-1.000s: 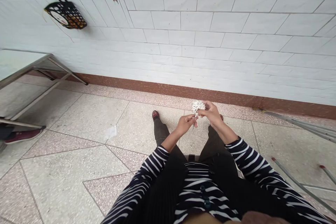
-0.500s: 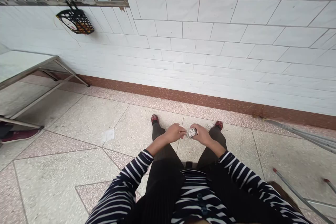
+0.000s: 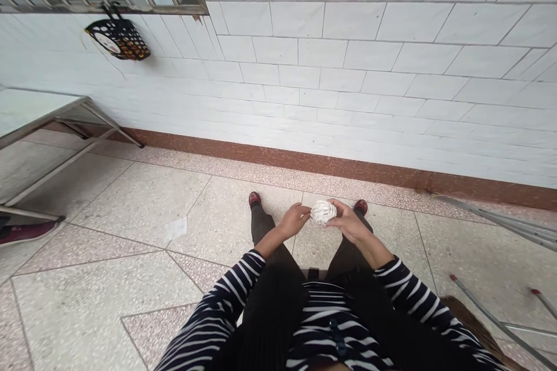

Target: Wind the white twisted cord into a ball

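Observation:
A ball of white yarn [image 3: 322, 213], round with ridged strands, is held in front of my knees. My right hand [image 3: 346, 221] curves around its right side, thumb below and fingers above. From the left, my left hand [image 3: 296, 219] meets the ball's edge with thumb and fingertips pinched together on the yarn. Whether a loose strand runs between those fingertips is too small to tell.
A metal-framed table [image 3: 43, 110] stands at the left, with another person's shoe [image 3: 30, 232] under it. A patterned bag [image 3: 118, 39] hangs from the window bars. White paper [image 3: 177, 228] lies on the floor. Metal legs [image 3: 483, 304] stand at the right.
The ball has turned in my right hand, showing a wider, whiter face. My right hand has opened wider around it and shifted slightly right. My left hand stays pinched at its left side.

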`<state>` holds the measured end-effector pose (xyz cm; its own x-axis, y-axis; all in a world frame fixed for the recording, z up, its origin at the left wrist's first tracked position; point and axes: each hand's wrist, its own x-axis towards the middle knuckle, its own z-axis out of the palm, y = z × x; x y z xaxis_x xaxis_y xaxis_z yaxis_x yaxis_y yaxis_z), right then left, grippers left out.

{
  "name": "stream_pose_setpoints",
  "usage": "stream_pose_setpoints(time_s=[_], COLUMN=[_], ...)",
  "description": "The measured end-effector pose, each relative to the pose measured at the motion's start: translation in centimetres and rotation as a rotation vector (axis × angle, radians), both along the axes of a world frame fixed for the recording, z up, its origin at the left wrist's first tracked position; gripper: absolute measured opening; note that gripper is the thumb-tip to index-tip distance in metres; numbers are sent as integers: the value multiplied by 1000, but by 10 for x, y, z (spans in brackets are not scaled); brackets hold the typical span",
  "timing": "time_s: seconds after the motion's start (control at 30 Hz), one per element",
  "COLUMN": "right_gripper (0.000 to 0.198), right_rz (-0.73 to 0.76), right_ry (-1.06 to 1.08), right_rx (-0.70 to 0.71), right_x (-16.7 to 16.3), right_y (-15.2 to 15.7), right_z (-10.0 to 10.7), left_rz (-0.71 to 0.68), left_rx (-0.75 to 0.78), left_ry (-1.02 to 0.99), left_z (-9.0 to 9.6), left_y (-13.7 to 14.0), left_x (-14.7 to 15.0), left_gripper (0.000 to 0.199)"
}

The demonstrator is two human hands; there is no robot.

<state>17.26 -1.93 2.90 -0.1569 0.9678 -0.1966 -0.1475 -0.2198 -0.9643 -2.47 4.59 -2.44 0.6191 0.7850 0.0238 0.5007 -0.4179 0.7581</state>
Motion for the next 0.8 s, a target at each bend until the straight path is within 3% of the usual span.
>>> stream_pose_setpoints(time_s=[0.17,0.3,0.4,0.57,0.67,0.8], right_gripper=[47,49,43,36,40,38], right_rz=[-282,-394,-274,107,195,165], right_ry=[-82,-219,-289,-225,-127,-58], right_rx=[63,91,43,-108,-163,-151], right_x=[12,22,17,-8,-14,-15], right_y=[38,58,48,8,-6,-12], right_z=[9,-6,-28,-52,-44,-20], left_rz=[7,-88,-85,-128,-131,-6], left_rx=[-112,-57,101,294,289,112], left_ry=[-37,10,48,171,141,46], left_z=[-10,-1,15,31,25,3], left_y=[-17,-35,-33,-9,-3,-4], left_x=[11,3,-5,-17,-17,-11], left_gripper=[31,32,26,20,21,21])
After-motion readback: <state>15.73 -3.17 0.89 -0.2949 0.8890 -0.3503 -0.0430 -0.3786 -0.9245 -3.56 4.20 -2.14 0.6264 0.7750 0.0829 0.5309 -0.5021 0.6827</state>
